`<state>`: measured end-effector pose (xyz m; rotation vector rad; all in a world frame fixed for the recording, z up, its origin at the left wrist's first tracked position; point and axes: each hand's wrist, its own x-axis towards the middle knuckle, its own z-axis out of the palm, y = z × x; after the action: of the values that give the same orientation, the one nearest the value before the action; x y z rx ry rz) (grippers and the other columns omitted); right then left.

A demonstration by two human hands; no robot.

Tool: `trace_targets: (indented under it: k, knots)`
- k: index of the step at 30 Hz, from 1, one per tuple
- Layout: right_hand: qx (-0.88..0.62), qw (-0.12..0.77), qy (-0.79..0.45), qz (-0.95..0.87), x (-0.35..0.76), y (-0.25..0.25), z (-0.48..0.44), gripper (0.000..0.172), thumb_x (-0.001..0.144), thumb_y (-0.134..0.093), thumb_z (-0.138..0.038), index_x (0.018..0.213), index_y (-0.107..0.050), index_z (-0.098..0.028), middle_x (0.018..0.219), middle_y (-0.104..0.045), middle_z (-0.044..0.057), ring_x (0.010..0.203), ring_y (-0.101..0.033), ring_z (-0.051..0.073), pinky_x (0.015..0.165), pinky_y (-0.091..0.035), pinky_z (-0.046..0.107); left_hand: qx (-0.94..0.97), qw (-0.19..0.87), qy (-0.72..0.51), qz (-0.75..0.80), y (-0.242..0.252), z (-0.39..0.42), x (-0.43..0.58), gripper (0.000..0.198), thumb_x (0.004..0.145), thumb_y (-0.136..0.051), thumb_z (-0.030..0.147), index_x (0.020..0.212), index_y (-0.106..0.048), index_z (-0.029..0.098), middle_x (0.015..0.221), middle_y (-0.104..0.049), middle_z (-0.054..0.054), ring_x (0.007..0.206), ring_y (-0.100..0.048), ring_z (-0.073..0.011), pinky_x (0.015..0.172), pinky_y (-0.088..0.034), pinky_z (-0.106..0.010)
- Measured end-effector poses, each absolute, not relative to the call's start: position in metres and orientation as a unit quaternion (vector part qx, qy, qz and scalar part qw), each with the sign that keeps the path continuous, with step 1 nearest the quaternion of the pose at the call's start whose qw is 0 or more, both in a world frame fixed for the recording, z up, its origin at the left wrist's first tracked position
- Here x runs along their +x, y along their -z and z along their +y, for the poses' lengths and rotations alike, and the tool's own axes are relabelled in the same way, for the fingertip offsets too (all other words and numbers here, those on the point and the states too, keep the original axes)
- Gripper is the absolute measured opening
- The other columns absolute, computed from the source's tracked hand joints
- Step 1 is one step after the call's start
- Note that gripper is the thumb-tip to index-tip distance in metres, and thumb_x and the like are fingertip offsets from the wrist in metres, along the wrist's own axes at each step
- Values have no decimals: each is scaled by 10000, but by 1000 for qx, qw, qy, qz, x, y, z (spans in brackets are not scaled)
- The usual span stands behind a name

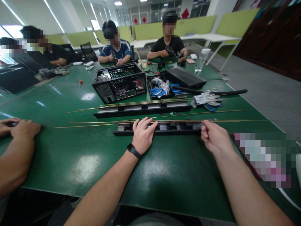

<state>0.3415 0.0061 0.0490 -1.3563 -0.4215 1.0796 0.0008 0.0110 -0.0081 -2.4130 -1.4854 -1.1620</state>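
Observation:
My left hand point(144, 135) lies over a long black rail point(183, 132), its fingers spread and touching thin brass-coloured rods point(110, 122) that run along the top. On the same wrist is a dark band. At the rail's right end, my right hand point(215, 135) is closed in a pinch on one of the thin rods. Black blocks sit inside the rail under the rods. Behind it, a second long black rail point(141, 112) lies roughly parallel, with more thin rods across it.
Beyond the rails stand an open computer case point(105, 89) and a tray of work gloves point(162, 88). More gloves point(207, 99), a black tube point(230, 92) and a clear bottle point(202, 59) are to the right. A co-worker's hands point(25, 127) rest at left; other people sit across the table.

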Motion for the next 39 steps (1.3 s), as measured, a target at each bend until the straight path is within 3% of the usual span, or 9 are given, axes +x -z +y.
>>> trace_targets:
  k: [8,14,18,24,30,39]
  knots:
    - [-599,630,-465,-165,341,-52,6,301,1140,-950,-329,985,-707,-241,674,-641,-61,410,-470,70,338,-274,131,-785,27,376,-492,7,10,1,454,1247,-699,196,1564,-950,402,1650,-913,-122,1658,-800,-366,1509,-457,-693]
    - [-578,607,-502,-212,341,-45,6,416,1026,-1099,-382,1005,-702,-257,689,-642,-61,414,-483,81,339,-283,136,-783,30,376,-495,6,10,2,455,1244,-700,201,1564,-951,405,1644,-916,-114,1658,-799,-362,1509,-461,-685]
    - [-595,617,-481,-186,340,-47,7,340,1103,-1010,-381,1011,-706,-259,685,-645,-58,412,-482,84,332,-278,143,-786,25,369,-495,6,10,1,453,1248,-711,192,1571,-948,404,1668,-905,-119,1666,-796,-369,1510,-457,-680]
    - [-596,610,-484,-195,335,-53,4,335,1086,-1018,-322,997,-702,-253,695,-643,-64,422,-477,70,343,-283,129,-786,35,375,-490,6,10,1,463,1253,-692,185,1572,-948,403,1655,-912,-114,1660,-801,-359,1503,-467,-673]
    - [-606,617,-472,-172,336,-53,5,287,1157,-938,-319,994,-712,-249,690,-649,-54,421,-478,76,332,-293,137,-786,31,372,-492,7,10,1,468,1256,-702,177,1588,-940,405,1670,-905,-115,1669,-796,-363,1507,-455,-673]
    - [-584,610,-496,-199,337,-48,5,373,1078,-1048,-354,981,-705,-246,706,-665,-54,415,-489,76,326,-276,144,-789,41,371,-488,8,11,1,468,1250,-732,162,1589,-943,406,1668,-906,-112,1662,-803,-367,1504,-456,-661]
